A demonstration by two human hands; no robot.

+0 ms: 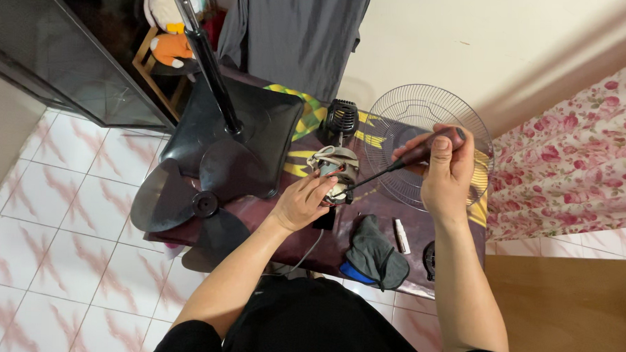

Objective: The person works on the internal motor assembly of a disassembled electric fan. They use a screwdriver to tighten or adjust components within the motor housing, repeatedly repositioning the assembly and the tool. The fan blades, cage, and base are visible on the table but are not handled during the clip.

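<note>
One motor, one screwdriver, two hands

Black fan blade lying on the worktop, wire guard resting behind, grey cloth sitting near a small white tube, floral curtain hanging right.

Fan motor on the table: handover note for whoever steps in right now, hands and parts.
Left hand: gripping the fan motor, steadying it on the dark table.
Right hand: holding a screwdriver, tip at the motor's side.
Already off and laid out: blade at left, stand base with pole, wire grille behind the right hand, black motor cover.
Also on the table: dark cloth, small white tube.
Left: the motor is apart from every other piece.
</note>
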